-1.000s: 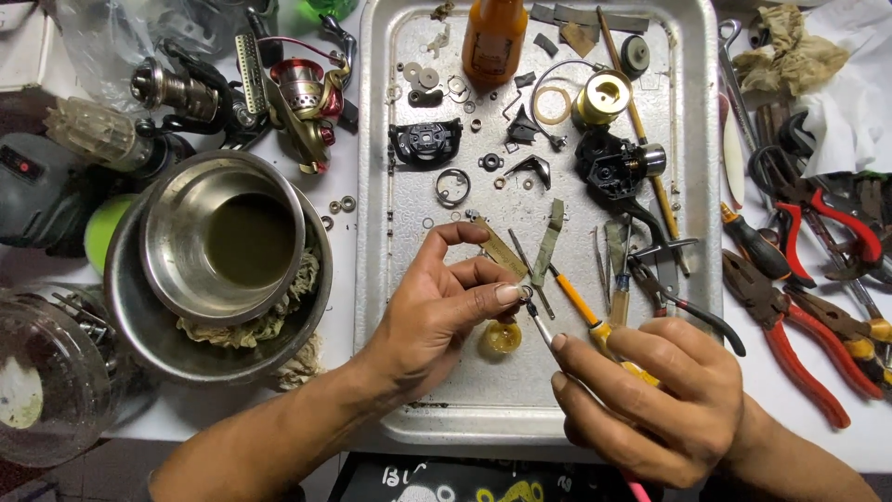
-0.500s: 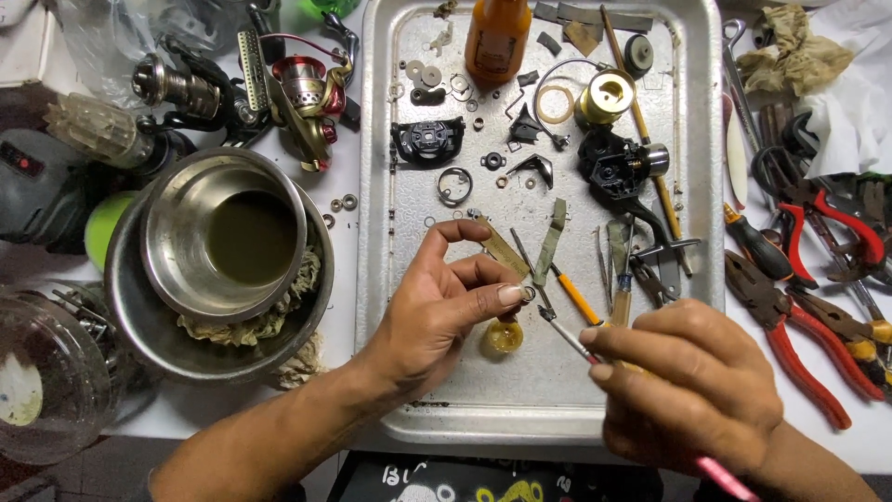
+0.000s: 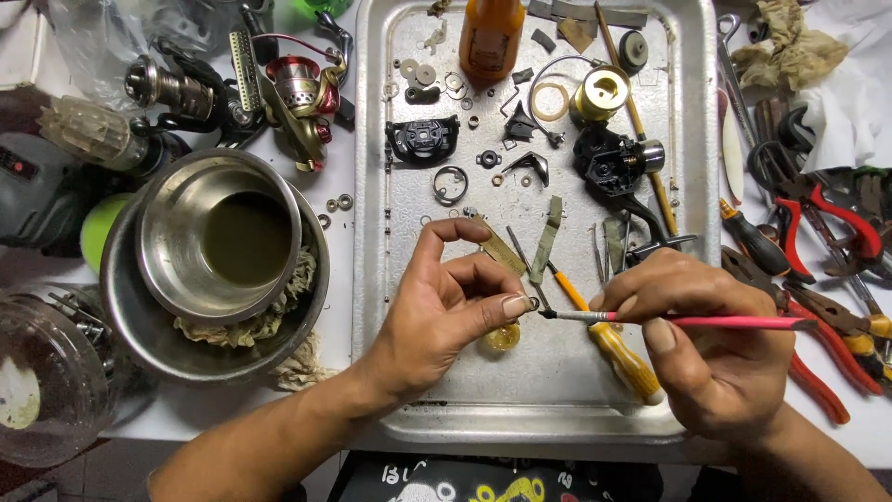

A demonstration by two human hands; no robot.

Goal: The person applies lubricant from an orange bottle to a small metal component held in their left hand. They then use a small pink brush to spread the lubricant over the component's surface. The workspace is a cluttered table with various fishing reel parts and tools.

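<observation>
Brush (image 3: 688, 322) now level over tray (image 3: 557, 409).

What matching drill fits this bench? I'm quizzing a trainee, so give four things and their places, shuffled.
Things:
1. pink brush
2. orange bottle
3. steel bowl
4. red-handled pliers

Places:
A. left of the tray
B. in the right hand
C. right of the tray
D. top of the tray

Pairs: 1-B, 2-D, 3-A, 4-C
</observation>
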